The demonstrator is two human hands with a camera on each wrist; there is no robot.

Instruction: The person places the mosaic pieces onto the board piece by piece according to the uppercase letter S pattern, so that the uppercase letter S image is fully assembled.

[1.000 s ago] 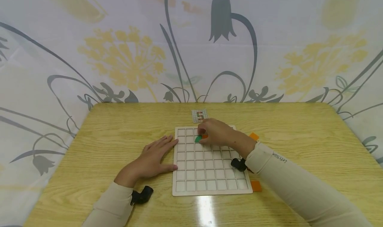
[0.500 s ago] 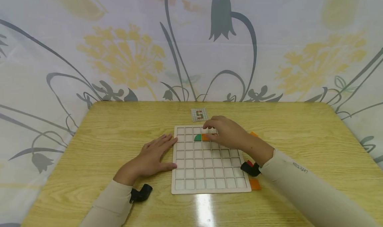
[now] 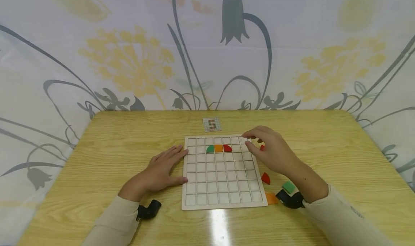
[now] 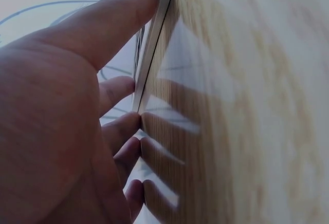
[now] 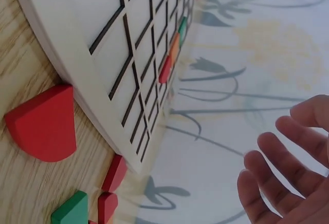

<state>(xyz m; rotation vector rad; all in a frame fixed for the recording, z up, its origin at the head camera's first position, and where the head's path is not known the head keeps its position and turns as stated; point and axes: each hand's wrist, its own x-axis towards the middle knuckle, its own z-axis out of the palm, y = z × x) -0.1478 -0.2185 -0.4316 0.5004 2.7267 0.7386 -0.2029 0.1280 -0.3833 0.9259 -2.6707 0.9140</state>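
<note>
A white grid board lies on the table. In one of its upper rows sit a green quarter-round piece, an orange square piece and a red quarter-round piece, side by side. My left hand rests at the board's left edge, fingers and thumb extended; the left wrist view shows the fingertips touching the rim. Over the board's upper right corner hovers my right hand, fingers loosely bent with nothing between them, also seen in the right wrist view.
Beyond the board lies a small pattern card. Loose pieces lie along the board's right side: a red quarter-round, a green piece, an orange piece, and several more in the right wrist view, partly cut off. A patterned cloth hangs behind the table.
My right hand has let go of the pieces in the upper row and moved right, to the board's edge. The red quarter-round in that row is now uncovered. The left hand has stayed.
</note>
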